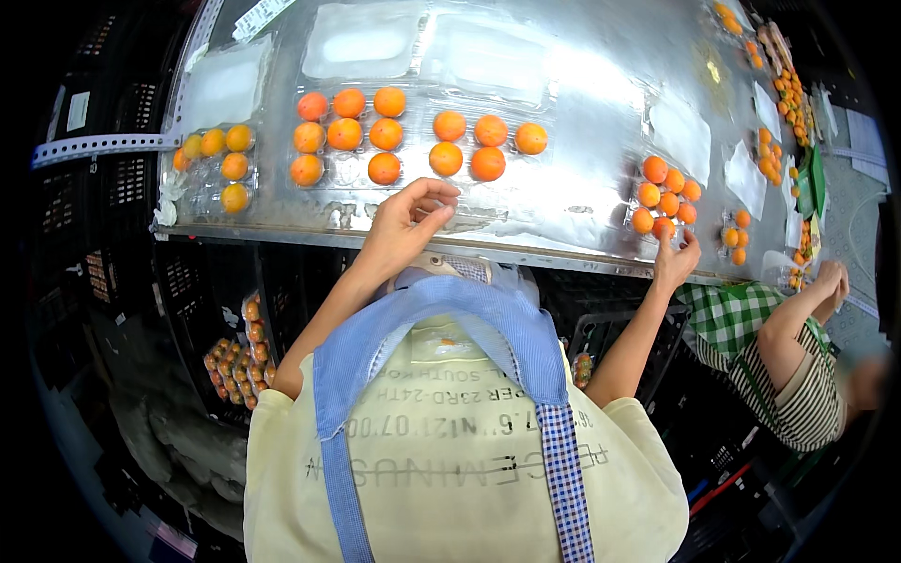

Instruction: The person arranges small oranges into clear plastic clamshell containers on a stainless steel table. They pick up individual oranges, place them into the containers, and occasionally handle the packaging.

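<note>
My left hand (415, 214) hovers with curled fingers over the front of the metal table (563, 204), holding nothing that shows. Just beyond it, orange fruits (383, 169) stand in rows in a clear plastic tray (345, 167). To the right, another clear tray (517, 165) has several fruits in its left and middle columns and one at the back right. My right hand (677, 257) reaches to a filled clear tray farther right; its fingertips touch an orange fruit (663, 227) in the front row. Whether they grip it is not plain.
At the table's left end lies a tray with yellower fruits (234, 166). Packed fruit trays (239, 369) sit low at the left beside black crates (186, 288). A co-worker in a green checked apron (746, 317) is at the right, near more fruit trays (737, 236).
</note>
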### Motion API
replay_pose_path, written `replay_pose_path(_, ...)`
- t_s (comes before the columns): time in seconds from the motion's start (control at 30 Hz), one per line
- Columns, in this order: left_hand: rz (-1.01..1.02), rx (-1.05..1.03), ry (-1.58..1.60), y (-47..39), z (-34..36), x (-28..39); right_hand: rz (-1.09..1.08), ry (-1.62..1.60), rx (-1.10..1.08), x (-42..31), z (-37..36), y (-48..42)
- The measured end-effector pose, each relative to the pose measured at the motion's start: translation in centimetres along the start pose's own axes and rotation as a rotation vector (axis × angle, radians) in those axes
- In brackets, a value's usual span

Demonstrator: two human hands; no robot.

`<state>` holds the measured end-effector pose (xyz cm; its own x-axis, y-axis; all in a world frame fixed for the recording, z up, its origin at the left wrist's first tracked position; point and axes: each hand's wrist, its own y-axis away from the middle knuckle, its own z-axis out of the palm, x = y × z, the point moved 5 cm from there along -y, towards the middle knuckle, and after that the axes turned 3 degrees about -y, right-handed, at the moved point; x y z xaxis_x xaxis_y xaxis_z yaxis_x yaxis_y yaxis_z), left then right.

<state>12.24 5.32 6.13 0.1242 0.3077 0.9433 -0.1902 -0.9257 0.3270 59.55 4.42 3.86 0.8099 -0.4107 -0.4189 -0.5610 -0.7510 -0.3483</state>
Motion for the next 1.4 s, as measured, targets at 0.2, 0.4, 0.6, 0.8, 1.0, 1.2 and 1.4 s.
replay_pose_path(0.2,-0.029,0.151,0.255,-0.3,-1.4,-0.8,-0.037,-0.584,-0.162,-9.5,3.0,1.9)
replay_pose_path(0.4,-0.037,0.296,0.418,-0.1,-3.1,-1.1,-0.688,-0.622,-0.514,-26.9,6.0,11.3)
replay_pose_path(0.6,-0.025,0.281,0.445,0.2,-3.5,-1.2,-0.896,-0.466,-0.543,-33.2,6.0,13.4)
replay_pose_path(0.8,-0.017,0.310,0.426,0.1,-4.0,-1.3,-0.732,-0.316,-0.474,-30.9,8.4,8.2)
replay_pose_path(1.0,-0.017,0.291,0.419,0.0,-3.6,-1.6,-0.697,-0.195,-0.572,-30.9,9.3,7.8)
replay_pose_path(1.2,-0.035,0.254,0.421,-0.1,-3.6,-1.8,-0.787,-0.250,-0.579,-34.1,10.0,9.8)
replay_pose_path(1.4,-0.040,0.253,0.401,-0.2,-3.7,-1.7,-0.883,0.109,-0.591,-36.4,11.6,11.0)
